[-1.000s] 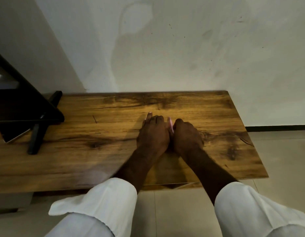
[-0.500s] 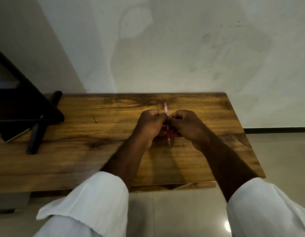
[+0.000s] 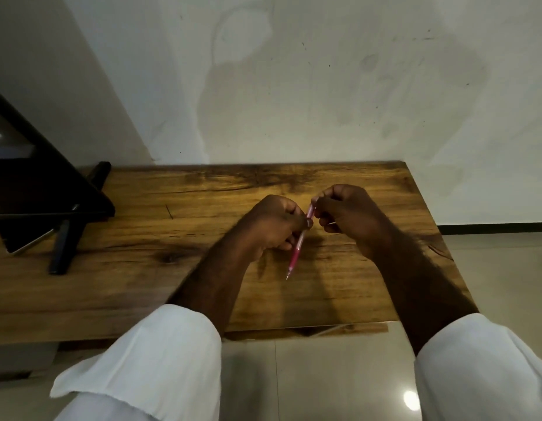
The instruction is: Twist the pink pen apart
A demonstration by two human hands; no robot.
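Left hand (image 3: pixel 272 226) grips pink pen (image 3: pixel 296 253) mid-table (image 3: pixel 142 293), right hand (image 3: pixel 345 217) pinching.

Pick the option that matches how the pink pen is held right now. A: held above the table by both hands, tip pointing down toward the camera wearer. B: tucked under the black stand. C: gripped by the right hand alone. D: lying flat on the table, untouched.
A: the left hand grips the pink pen mid-barrel, the right hand pinches its top end, and the tip hangs over the wooden table.
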